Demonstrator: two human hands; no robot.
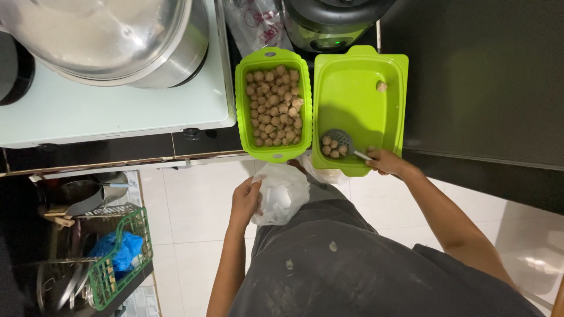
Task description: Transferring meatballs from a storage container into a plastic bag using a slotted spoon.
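My right hand (385,161) grips the handle of a slotted metal scoop (339,141) that carries several brown meatballs, resting in the near corner of a green plastic tub (358,94). One lone meatball (381,86) lies at that tub's far side. To the left stands a second green tub (245,117) heaped with several meatballs (274,105). My left hand (244,199) holds a white plastic bag (282,192) below the counter edge, in front of my dark apron.
A large steel pot (111,38) sits on a white stove (117,111) at the left. A dark appliance (329,23) stands behind the tubs. A green wire rack (117,264) with utensils and a blue bag is at lower left. White floor tiles lie below.
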